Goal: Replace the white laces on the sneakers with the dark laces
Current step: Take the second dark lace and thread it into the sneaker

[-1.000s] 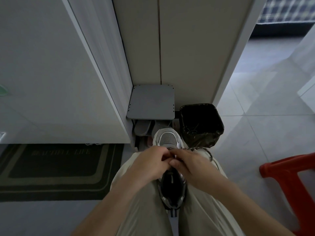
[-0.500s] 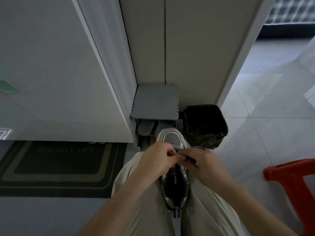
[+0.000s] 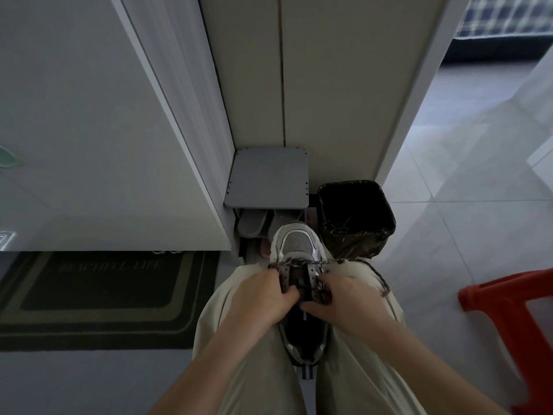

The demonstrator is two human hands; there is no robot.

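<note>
head view: left hand (image 3: 260,298) and right hand (image 3: 348,299) now part, each gripping the sneaker (image 3: 296,244), baring a first crossing of dark lace (image 3: 302,261).

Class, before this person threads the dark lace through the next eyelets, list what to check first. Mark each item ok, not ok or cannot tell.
1. Sneaker held steady between the trouser legs, toe pointing away: ok.
2. Dark lace runs across the lowest eyelets by the toe: ok.
3. Left hand grips the sneaker's left eyelet flap: ok.
4. Right hand grips the right flap: ok. Whether it also pinches the lace: cannot tell.
5. Lace tail trailing over the right knee is free of tangles: cannot tell.
6. White lace fully removed: cannot tell, hands cover the upper eyelets.
</note>
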